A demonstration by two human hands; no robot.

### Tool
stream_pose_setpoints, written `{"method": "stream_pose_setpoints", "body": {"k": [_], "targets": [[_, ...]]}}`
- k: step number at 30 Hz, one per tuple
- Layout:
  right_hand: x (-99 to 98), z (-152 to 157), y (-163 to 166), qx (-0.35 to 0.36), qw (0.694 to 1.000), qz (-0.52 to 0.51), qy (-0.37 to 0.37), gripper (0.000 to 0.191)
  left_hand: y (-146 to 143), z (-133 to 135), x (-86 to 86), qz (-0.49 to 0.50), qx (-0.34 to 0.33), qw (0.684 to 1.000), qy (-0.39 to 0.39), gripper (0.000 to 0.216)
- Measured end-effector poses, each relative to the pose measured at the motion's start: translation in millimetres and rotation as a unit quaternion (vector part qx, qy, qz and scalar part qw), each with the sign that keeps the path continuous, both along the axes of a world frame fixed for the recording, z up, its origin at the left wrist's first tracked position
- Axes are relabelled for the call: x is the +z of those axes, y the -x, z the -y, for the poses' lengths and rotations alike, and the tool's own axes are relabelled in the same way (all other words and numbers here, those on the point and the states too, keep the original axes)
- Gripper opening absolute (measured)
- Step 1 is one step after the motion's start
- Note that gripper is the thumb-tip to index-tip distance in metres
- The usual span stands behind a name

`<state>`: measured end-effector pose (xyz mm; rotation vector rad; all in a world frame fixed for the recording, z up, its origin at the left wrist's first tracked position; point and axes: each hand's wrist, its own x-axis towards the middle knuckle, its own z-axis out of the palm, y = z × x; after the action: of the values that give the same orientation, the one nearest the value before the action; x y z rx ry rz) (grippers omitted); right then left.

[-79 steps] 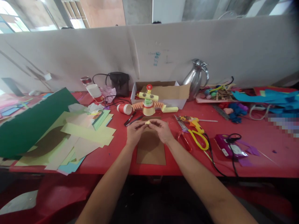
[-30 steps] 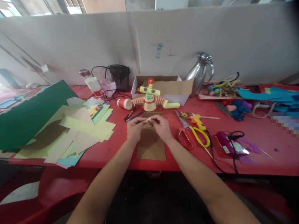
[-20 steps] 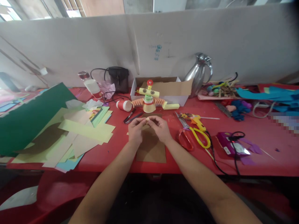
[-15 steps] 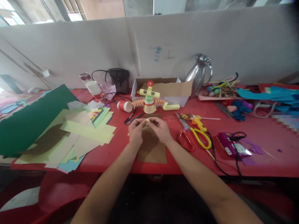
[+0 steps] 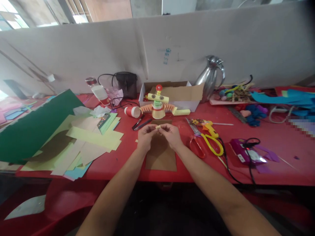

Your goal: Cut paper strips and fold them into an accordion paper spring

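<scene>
A small pale yellow piece of paper (image 5: 158, 127) is pinched between the fingertips of my left hand (image 5: 145, 136) and my right hand (image 5: 171, 135). Both hands are closed on it, above a brown cardboard sheet (image 5: 161, 157) that lies flat on the red table. Just beyond them stands a paper figure (image 5: 158, 109) with a cup body, pleated orange arms and a yellow tube head with two eyes. A red and white paper cup (image 5: 132, 111) lies on its side left of the figure. Near my left hand are a pen (image 5: 138, 122) and a dark slim tool (image 5: 142, 124).
Scissors (image 5: 212, 144) and a yellow glue gun (image 5: 209, 127) lie right of my hands, with a cable running to a purple box (image 5: 246, 152). Coloured paper sheets (image 5: 95, 137) and a green board (image 5: 44, 127) are at left. Behind stand an open box (image 5: 172, 103) and a metal jug (image 5: 209, 78).
My fingers have shifted slightly on the small yellow paper piece, so more of it shows. The whole view has moved a little; the things on the table stay put.
</scene>
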<state>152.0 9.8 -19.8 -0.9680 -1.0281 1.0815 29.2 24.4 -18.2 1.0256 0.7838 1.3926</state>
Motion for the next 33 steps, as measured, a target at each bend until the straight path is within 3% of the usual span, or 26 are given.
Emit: {"method": "stream_pose_setpoints", "body": {"k": [4, 11, 15, 19, 23, 33], "targets": [[2.5, 0.0, -1.5, -0.004, 1.000, -0.010, 0.005, 0.027, 2.2, -2.5, 0.3, 0.024, -0.055, 0.997, 0.040, 0.036], [2.9, 2.7, -1.1, 0.036, 0.997, 0.048, -0.054, 0.036, 11.9, -5.8, 9.3, 0.145, -0.072, 0.973, 0.166, 0.018], [1.9, 5.7, -0.7, -0.009, 0.986, 0.115, -0.116, 0.047, 14.6, -7.6, 10.9, 0.188, -0.097, 0.960, 0.182, 0.015], [5.1, 11.8, -0.7, -0.066, 0.960, 0.207, -0.176, 0.034, 16.4, -6.9, 12.4, 0.193, -0.104, 0.956, 0.193, 0.017], [6.5, 15.3, -0.2, -0.092, 0.944, 0.229, -0.219, 0.023, 17.3, -5.3, 14.9, 0.199, -0.108, 0.954, 0.197, 0.019], [6.8, 16.7, -1.3, -0.123, 0.918, 0.285, -0.247, 0.013, 17.1, -4.8, 14.6, 0.184, -0.098, 0.956, 0.205, 0.020]]}}
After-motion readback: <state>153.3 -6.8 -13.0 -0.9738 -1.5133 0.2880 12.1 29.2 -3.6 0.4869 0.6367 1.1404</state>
